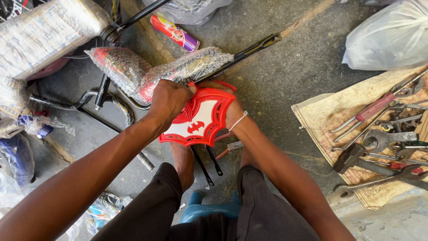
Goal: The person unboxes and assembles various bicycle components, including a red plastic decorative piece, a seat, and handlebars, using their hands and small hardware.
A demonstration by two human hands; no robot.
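**Two hands hold a red bat-shaped plastic plate over a wrapped bicycle frame**

Seen from above, a person sits on a low blue stool (209, 209) with bare feet on a grey concrete floor (285, 71). Both hands meet in the middle of the view on a red plastic plate (200, 118), shaped like a shield with a white centre and a red bat emblem. The left hand (169, 100) has its fingers curled closed over the plate's upper left edge. The right hand (232, 109), a white band at its wrist, lies mostly behind the plate's right edge, fingers wrapped around it.

The plate sits just near of a black bicycle frame (249, 50) lying on the floor, part of it wrapped in clear bubble wrap (160, 71) over red tubing. Thin black rods (207, 163) run down from under the plate, between the feet.

At far centre lies a colourful spray can (175, 32). At far left is a large bundle (44, 33) wrapped in plastic. A white plastic bag (392, 35) sits at far right.

To the right, well apart from the hands, a worn sack cloth (321, 111) is spread on the floor, carrying wrenches (385, 138), pliers (350, 156) and a red-handled screwdriver (376, 107).
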